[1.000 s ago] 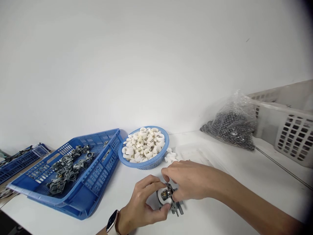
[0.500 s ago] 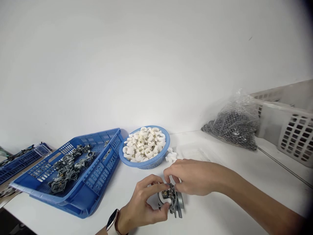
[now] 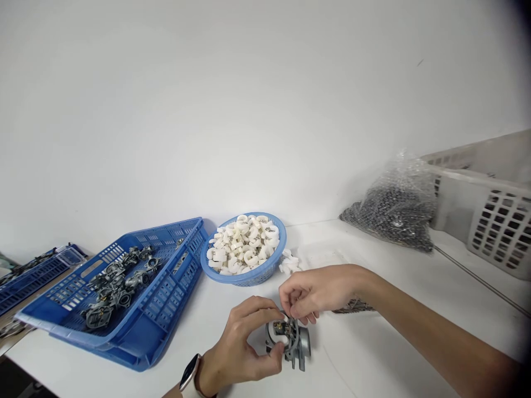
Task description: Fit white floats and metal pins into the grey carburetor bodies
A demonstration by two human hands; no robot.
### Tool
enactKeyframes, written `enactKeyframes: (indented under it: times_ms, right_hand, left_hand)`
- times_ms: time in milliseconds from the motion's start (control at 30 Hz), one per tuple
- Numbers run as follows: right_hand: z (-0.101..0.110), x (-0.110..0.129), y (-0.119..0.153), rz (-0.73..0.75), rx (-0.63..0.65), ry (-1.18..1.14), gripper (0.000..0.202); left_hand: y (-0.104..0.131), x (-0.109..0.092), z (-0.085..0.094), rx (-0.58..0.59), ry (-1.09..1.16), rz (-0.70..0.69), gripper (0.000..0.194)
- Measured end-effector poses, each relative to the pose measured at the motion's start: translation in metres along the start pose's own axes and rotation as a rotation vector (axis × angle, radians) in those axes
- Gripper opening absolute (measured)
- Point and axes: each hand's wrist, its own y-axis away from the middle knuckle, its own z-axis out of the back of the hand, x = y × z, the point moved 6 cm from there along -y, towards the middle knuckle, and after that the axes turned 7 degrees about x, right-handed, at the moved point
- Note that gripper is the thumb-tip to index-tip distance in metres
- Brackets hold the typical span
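A metal carburetor (image 3: pixel 296 348) stands on the white table, its opened side showing brass parts and a white C-shaped float (image 3: pixel 274 333). My left hand (image 3: pixel 249 342) is closed around its left side, thumb on the float's lower end and fingers at the upper edge. My right hand (image 3: pixel 307 293) is over the carburetor's top edge, thumb and index finger pinched together. Whatever sits in that pinch is too small or hidden to name. Behind the hands, a blue round basket (image 3: pixel 253 278) is heaped with white floats (image 3: pixel 243 243); a few white pieces (image 3: pixel 289 262) lie beside it.
To the left, a blue crate (image 3: pixel 145 331) holds several carburetors (image 3: pixel 120 282), with another blue crate (image 3: pixel 25 282) beyond. A clear bag of dark small parts (image 3: pixel 394 210) leans near a white basket (image 3: pixel 498 221) at right. Thin metal pieces (image 3: pixel 352 305) lie partly under my right forearm.
My right hand has lifted slightly and its fingers have drawn into a pinch at the carburetor's upper edge. The left hand keeps its hold, and the carburetor has shifted slightly.
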Motion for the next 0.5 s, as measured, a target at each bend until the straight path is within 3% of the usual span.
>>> enactKeyframes:
  times_ms: [300, 500]
  right_hand:
    - [-0.0015, -0.0034, -0.0031, 0.043, 0.033, -0.059, 0.027]
    - [-0.0002, -0.0023, -0.0008, 0.047, 0.0, -0.073, 0.02]
  left_hand:
    - [0.0003, 0.0007, -0.0001, -0.005, 0.007, -0.002, 0.049]
    - [-0.0019, -0.0015, 0.0025, -0.037, -0.01, -0.016, 0.047]
